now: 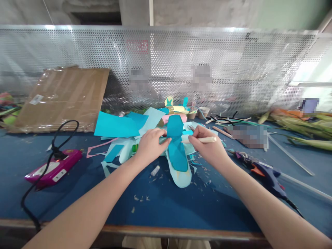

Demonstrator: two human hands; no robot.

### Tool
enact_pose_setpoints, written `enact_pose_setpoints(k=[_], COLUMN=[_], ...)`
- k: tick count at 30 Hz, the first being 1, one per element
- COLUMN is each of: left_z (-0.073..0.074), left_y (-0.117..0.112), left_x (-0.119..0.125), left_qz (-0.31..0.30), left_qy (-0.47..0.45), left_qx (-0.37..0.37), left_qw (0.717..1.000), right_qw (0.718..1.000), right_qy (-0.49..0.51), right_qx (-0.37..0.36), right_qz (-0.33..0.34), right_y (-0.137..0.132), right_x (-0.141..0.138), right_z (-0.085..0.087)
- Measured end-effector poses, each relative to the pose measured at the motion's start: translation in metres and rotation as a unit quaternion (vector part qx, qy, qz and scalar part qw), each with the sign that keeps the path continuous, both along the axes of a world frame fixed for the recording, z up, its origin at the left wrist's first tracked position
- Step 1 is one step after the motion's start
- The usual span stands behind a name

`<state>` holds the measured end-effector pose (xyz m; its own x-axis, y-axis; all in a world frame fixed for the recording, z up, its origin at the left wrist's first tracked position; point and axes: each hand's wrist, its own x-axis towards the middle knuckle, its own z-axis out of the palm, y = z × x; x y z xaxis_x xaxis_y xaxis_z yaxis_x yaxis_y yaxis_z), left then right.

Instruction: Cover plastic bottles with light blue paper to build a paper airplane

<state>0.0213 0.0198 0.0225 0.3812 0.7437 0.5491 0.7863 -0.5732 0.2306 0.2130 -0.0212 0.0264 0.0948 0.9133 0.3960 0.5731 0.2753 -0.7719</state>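
Over the middle of the table, a bright blue paper cut-out (177,154) lies on a longer pale blue rounded piece (181,180). My left hand (151,143) pinches the left edge of the bright blue cut-out between thumb and fingers. In my right hand (206,143) is a cream-coloured pencil (207,139), its point at the right edge of the cut-out. A small dark tip also shows by the right fingers; I cannot tell what it belongs to. Blue paper sheets (116,124) and scraps lie behind and beside my left hand.
A magenta power strip (62,167) with a black cable lies left. At right is a blue glue gun (267,174) with a clear glue stick. A cardboard sheet (64,97) leans on the perforated metal screen (176,52). Corn husks (301,126) lie far right, paper bits in front.
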Motion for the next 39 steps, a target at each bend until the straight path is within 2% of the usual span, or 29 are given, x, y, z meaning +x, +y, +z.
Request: enact_pose_setpoints(k=[14, 22, 28, 39], left_z=[0.002, 0.002, 0.0, -0.003], left_y=[-0.001, -0.001, 0.001, 0.003], left_x=[0.001, 0.001, -0.001, -0.001], left_qz=[0.006, 0.011, 0.002, -0.009], left_qy=[0.004, 0.0, -0.008, -0.012], left_qx=[-0.012, -0.018, -0.008, 0.004], left_qw=[1.0, 1.0, 1.0, 1.0], right_qw=[1.0, 0.998, 0.997, 0.99], right_qy=[-0.023, -0.001, -0.034, -0.051], right_qx=[0.014, 0.02, 0.021, 0.004], right_qz=[-0.002, 0.052, 0.063, 0.132], right_y=[-0.002, -0.003, -0.004, -0.009], right_x=[-0.001, -0.003, -0.004, -0.012], right_z=[0.002, -0.002, -0.004, -0.008])
